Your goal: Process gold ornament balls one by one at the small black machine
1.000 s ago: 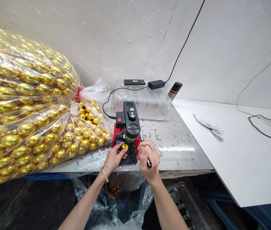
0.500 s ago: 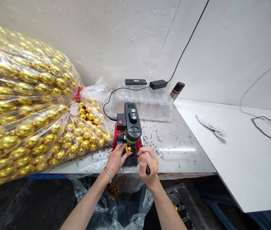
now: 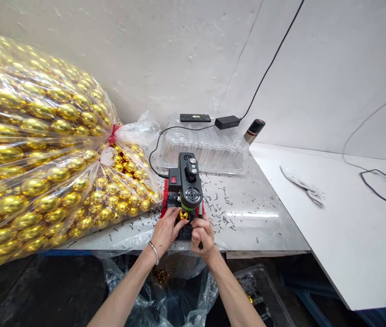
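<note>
Here the left hand (image 3: 166, 232) pinches the gold ball (image 3: 183, 215) at the front end of the black machine (image 3: 190, 181), the right hand's (image 3: 203, 237) fingers clenched round the lever (image 3: 200, 245). The ball looks light, hard, slick, perhaps brittle: best gripped gently by its sides.

The machine (image 3: 190, 175) is black, its long, rounded top marked by two round vents with silver buttons between them; a box with a red switch (image 3: 173, 180) juts from its left side. A small, shiny gold ball (image 3: 183, 215) sits at the machine's near end, partly hidden. The handle (image 3: 200, 245), mostly covered, shows its black tip to the machine's near right.
</note>
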Demonstrator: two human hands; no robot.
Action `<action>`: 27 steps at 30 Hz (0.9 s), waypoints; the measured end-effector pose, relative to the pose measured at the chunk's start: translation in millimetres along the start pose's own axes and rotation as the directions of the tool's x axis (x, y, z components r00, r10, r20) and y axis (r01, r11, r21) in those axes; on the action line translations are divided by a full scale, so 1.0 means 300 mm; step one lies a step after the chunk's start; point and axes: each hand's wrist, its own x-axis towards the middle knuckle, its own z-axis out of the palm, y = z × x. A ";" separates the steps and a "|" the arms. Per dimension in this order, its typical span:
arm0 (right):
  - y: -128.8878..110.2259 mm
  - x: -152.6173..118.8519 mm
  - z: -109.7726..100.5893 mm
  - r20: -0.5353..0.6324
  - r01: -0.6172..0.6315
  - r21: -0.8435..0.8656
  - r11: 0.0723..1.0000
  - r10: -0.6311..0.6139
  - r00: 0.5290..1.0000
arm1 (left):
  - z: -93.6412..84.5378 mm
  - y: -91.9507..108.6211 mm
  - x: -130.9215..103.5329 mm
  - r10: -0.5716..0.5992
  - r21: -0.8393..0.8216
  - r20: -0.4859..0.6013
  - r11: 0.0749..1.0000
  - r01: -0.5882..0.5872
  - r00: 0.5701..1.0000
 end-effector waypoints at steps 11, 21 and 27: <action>-0.130 0.283 -0.109 0.012 -0.295 0.080 0.952 0.295 0.956 | -0.068 0.019 -0.088 -0.008 -0.248 0.005 0.969 0.009 1.000; -0.116 0.215 -0.079 -0.028 -0.263 0.102 0.959 0.267 0.963 | -0.174 0.025 -0.264 0.085 -0.164 0.020 0.983 -0.081 0.996; -0.116 0.220 -0.079 -0.024 -0.240 0.099 0.966 0.243 0.970 | -0.484 -0.089 0.190 -0.078 0.435 -0.106 0.893 0.117 0.991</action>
